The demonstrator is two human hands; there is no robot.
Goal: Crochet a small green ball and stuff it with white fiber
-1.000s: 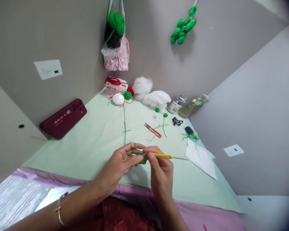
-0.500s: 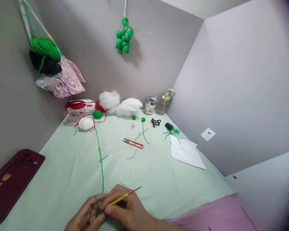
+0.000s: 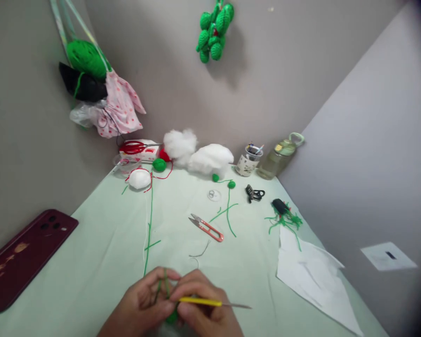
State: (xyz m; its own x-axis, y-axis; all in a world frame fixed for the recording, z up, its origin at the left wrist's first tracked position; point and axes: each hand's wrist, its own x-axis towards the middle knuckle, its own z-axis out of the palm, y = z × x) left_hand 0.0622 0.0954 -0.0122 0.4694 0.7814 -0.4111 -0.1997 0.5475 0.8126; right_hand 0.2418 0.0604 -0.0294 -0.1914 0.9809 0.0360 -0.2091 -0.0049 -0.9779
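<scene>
My left hand [image 3: 140,299] is closed on a small green crochet piece [image 3: 171,317], with green yarn [image 3: 166,281] looped over its raised forefinger. In my right hand [image 3: 205,320], thumb and fingers grip a crochet hook [image 3: 200,301] by its yellow handle. One thin metal end of the hook points right; its other end is hidden between my fingers. Both hands meet at the crochet piece, near the bottom of the view. A green yarn strand [image 3: 149,234] runs from my left hand up the table towards a green yarn ball [image 3: 159,164].
Orange thread snips [image 3: 206,228] lie mid-table. Behind stand white stuffing [image 3: 210,159], a white yarn ball [image 3: 139,179], a pen cup [image 3: 247,164] and a bottle [image 3: 279,157]. White paper [image 3: 308,276] lies right, a dark red phone [image 3: 31,257] left. Green crocheted balls [image 3: 214,35] hang above.
The view has shifted, and my hands sit further right in it. The crochet hook has turned from slanting upward to nearly level. Both hands keep their hold.
</scene>
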